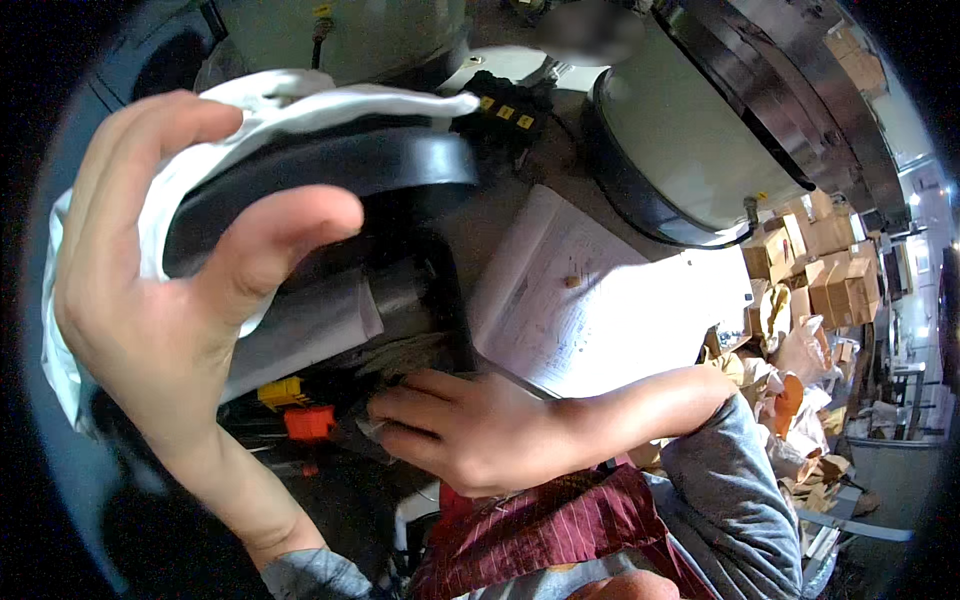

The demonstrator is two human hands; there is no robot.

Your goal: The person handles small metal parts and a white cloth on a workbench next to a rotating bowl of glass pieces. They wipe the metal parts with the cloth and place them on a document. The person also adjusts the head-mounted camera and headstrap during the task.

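At the upper left my left hand is curled round a crumpled white sheet-like liner, its fingers bent against the white material. The thumb stands apart from the fingers, in front of a dark curved band that runs along the liner's inner side. My right hand is lower, near the middle, bent at the wrist with its fingers curled downward. Its fingertips reach toward a dark area by a black-edged container, where what they grip is hidden. A pale flat sheet lies between the hands.
Printed papers lie beyond my right hand, with a small tan piece on them. Large pale round machine bowls stand behind, near a black control box. Yellow and orange parts sit below. Cardboard boxes pile up at right.
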